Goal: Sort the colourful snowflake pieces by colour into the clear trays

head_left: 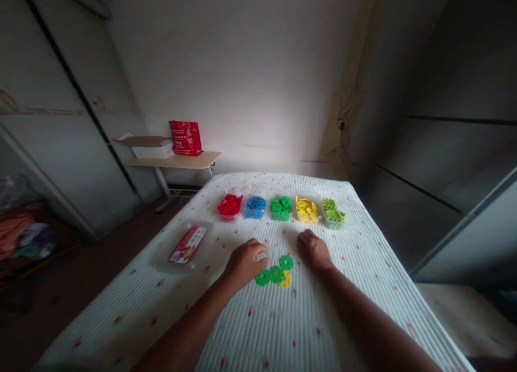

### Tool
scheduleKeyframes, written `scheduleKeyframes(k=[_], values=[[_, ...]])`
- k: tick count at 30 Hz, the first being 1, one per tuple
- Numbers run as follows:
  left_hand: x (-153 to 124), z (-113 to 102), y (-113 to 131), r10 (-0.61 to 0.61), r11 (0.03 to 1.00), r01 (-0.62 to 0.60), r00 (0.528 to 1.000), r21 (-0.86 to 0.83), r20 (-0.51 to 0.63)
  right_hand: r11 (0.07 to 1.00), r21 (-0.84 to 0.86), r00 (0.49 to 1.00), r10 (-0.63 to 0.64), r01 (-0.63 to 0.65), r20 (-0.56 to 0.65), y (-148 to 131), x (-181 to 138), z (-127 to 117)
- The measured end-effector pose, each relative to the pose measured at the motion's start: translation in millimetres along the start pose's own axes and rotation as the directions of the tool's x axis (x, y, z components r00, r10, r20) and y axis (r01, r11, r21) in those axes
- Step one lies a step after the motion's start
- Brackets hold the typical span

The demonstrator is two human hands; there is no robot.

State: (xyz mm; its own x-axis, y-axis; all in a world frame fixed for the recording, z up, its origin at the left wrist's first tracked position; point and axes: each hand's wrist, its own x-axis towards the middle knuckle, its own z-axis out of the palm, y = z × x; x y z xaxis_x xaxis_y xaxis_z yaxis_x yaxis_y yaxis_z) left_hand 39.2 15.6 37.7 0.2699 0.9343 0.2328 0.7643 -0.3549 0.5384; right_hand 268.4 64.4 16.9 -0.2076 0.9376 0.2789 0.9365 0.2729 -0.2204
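Green plastic snowflake discs [277, 274] and a yellow disc [286, 280] lie together on the white quilted cover [258, 329], the yellow one partly under a green one. My left hand [247, 260] is just left of these discs, thumb and forefinger apart in a curve, with nothing visible between them. To their upper right, my right hand [314, 249] rests on the cover with curled fingers; its palm side is hidden. Beyond both hands stands a row of clear tubs of pieces: red [230, 206], blue [256, 206], green [280, 207], yellow [307, 209] and light green [333, 212].
A clear plastic lid [188, 245] with a red and white label lies left of my left hand. Past the far left corner, a small table [177, 160] holds a white box [151, 147] and a red bag [186, 138]. Grey cabinets flank both sides.
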Motion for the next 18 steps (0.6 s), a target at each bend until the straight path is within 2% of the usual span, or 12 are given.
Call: scheduleKeyframes(k=[4,9,14,18], values=[[-19.3,4.5,-3.7,0.018,1.0,-0.017,0.995,-0.01,0.098,1.0,-0.004,1.0,-0.004,0.004,-0.003,-1.5,-0.6,-1.3],[-25.2,2.2,-1.6,0.044,0.999,-0.045,0.984,0.002,0.172,1.0,-0.012,1.0,-0.015,0.014,-0.013,-1.4,-0.6,-1.2],[-25.0,1.3,0.0,0.067,0.998,-0.067,0.982,-0.005,0.174,1.0,-0.017,1.0,-0.013,0.013,-0.005,-1.3,-0.1,-1.0],[-23.9,6.3,1.5,0.032,0.999,-0.028,0.992,-0.031,0.119,1.0,-0.012,1.0,-0.025,0.025,-0.015,-0.3,0.0,-0.4]])
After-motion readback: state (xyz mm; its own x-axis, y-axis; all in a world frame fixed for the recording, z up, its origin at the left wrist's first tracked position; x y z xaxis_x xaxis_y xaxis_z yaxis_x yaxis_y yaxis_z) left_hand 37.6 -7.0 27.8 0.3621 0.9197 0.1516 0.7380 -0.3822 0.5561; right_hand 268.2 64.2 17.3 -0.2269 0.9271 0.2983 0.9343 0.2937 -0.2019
